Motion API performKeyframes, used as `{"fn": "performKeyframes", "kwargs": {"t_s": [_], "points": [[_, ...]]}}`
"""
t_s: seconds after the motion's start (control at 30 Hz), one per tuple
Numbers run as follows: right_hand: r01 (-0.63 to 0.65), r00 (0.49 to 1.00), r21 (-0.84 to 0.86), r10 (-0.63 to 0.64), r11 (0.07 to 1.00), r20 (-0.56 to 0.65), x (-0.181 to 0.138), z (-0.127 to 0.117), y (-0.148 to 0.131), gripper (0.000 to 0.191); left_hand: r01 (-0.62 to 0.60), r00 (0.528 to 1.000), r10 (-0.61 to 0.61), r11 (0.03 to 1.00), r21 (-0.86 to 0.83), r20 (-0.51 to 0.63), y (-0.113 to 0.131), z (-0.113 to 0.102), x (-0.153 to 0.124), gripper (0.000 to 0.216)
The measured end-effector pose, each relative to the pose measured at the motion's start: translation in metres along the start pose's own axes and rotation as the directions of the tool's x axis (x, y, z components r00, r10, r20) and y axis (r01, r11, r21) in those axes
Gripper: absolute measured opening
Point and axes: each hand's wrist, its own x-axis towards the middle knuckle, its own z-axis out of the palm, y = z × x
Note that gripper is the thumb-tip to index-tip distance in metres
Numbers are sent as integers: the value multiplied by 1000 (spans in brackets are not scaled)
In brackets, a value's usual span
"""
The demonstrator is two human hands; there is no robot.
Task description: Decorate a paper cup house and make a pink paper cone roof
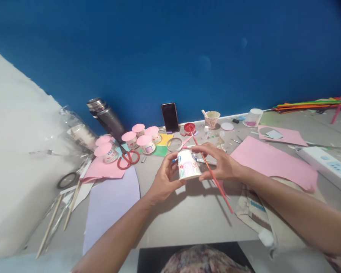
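Note:
A small white paper cup (188, 165) with coloured drawings on its side is held upside down above the grey table (187, 216), between both hands. My left hand (165, 180) grips its left side with curled fingers. My right hand (220, 165) closes on its right side and top and also holds a thin red paintbrush (213, 176), which slants from upper left to lower right. A red paint pot (189, 128) sits just behind the brush tip.
Several pink-topped cups (136, 142) stand at the back left beside red scissors (127, 159), a steel flask (106, 117) and a phone (169, 116). Pink paper (272, 161) lies right, lilac paper (110, 201) left, a white power strip (326, 165) far right, sticks (49, 225) at left.

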Motion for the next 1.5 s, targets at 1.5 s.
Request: {"fn": "performKeyframes", "kwargs": {"t_s": [1.5], "points": [[40,998,-200,-28,979,61,-3,8,-15,86,46,998,-51,990,132,35,4,-15,-1,92]]}}
